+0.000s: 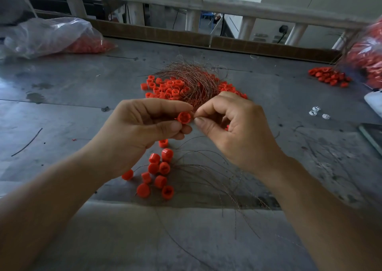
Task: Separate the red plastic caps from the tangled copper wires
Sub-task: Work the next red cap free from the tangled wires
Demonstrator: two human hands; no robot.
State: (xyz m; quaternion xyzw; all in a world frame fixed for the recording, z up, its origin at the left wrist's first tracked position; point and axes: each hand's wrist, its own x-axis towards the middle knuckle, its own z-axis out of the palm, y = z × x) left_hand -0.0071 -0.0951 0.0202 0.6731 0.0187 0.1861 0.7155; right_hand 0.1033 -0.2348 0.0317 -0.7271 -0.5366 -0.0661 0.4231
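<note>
Left hand (144, 123) grip pinches small red plastic cap (184, 117) steady above worktop (62, 97) middle; right hand (229, 126) grip pinches thin copper wire (195, 116), likely drawing it free. Tangled pile (186, 82) behind.

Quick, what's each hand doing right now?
Left hand: closed, holding a red cap between thumb and fingers.
Right hand: closed, thumb and forefinger pinching what looks like a thin copper wire at the cap.

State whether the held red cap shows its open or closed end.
Open end: the cap, pinched by the left hand, shows its hollow inside.
</note>
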